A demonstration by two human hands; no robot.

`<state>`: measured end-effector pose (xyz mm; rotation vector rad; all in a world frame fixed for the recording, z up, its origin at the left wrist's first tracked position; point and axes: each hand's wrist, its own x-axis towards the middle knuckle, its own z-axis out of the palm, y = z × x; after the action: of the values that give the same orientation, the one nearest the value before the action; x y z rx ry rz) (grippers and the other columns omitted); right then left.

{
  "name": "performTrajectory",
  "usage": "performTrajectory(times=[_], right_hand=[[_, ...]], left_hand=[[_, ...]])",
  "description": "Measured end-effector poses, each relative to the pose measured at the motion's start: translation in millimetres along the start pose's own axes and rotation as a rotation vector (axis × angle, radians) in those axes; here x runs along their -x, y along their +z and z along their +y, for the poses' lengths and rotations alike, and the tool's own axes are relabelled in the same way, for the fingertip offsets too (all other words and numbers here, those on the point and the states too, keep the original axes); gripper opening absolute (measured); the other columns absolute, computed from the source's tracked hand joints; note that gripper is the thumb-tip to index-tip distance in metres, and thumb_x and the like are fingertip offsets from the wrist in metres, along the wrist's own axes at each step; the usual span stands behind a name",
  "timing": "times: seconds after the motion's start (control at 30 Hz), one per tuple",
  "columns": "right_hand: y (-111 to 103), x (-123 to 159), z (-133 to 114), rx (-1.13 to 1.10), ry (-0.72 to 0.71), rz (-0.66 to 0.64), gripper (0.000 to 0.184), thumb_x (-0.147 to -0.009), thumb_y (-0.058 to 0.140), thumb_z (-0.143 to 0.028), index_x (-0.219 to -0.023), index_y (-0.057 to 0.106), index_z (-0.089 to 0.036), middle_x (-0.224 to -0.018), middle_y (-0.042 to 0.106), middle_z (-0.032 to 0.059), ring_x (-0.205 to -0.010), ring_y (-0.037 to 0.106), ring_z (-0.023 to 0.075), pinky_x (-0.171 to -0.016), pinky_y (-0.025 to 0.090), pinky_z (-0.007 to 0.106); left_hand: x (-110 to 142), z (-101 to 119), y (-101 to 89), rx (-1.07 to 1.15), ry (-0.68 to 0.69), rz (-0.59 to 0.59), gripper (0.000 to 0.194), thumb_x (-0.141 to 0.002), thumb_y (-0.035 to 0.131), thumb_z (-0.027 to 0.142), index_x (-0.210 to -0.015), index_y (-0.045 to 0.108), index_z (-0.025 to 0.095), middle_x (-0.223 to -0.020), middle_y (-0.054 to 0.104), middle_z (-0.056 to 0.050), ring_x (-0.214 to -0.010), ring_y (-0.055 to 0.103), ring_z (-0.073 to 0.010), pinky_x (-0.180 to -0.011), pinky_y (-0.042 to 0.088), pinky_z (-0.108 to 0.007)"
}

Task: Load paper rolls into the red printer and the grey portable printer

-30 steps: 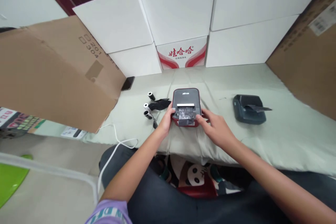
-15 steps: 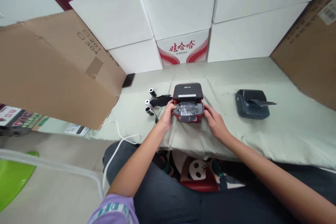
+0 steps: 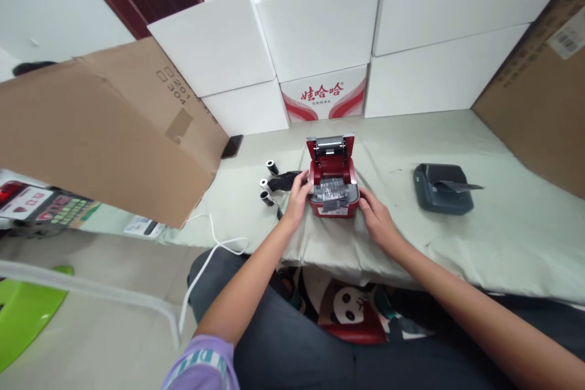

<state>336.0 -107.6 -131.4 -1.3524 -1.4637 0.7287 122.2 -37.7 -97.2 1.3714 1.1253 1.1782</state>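
A small red and black printer (image 3: 325,211) stands on the cloth-covered table in front of me. Its lid (image 3: 336,161) is tilted up, baring a red inside and a metal roller. Crumpled dark film with pale print (image 3: 334,191) lies over the front opening. My left hand (image 3: 297,200) grips the printer's left side, thumb near the top edge. Against the right side, my right hand (image 3: 375,218) is curled, its fingertips partly hidden. Left of the printer are a few small black rolls with white cores (image 3: 266,198) and a bunched black strip (image 3: 284,181).
A second dark printer (image 3: 443,198) with a strip sticking out sits at the right. White boxes (image 3: 320,18) wall the back, with cardboard sheets (image 3: 114,128) at the left and right. A phone (image 3: 233,147) lies at the back left. A white cable (image 3: 214,245) hangs over the front edge.
The printer's lid has swung up from closed to open. Both hands stay at its sides. The whole view has shifted slightly.
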Motion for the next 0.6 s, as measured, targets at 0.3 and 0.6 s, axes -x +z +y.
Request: performTrajectory(times=[0.3, 0.6], right_hand=[[3.0, -4.4, 5.2, -0.003, -0.020, 0.027, 0.048, -0.101, 0.039, -0.050, -0.134, 0.061, -0.023, -0.136, 0.067, 0.0129, -0.127, 0.062, 0.0316, -0.111, 0.045, 0.054], [4.5, -7.0, 15.2, -0.044, -0.045, 0.038, 0.045, -0.101, 0.041, -0.048, -0.131, 0.063, -0.024, -0.134, 0.068, 0.0130, -0.125, 0.063, 0.0319, -0.109, 0.047, 0.056]], left_hand=[[-86.2, 61.1, 15.8, -0.916, 0.329, -0.540, 0.023, -0.078, 0.067, 0.015, -0.090, 0.082, 0.026, -0.096, 0.081, -0.006, -0.103, 0.071, -0.0296, -0.120, 0.025, -0.049], [-83.9, 78.6, 36.2, -1.316, 0.212, -0.852, 0.030, -0.085, 0.061, 0.025, -0.111, 0.077, 0.028, -0.109, 0.079, -0.004, -0.109, 0.068, -0.0280, -0.114, 0.029, -0.051]])
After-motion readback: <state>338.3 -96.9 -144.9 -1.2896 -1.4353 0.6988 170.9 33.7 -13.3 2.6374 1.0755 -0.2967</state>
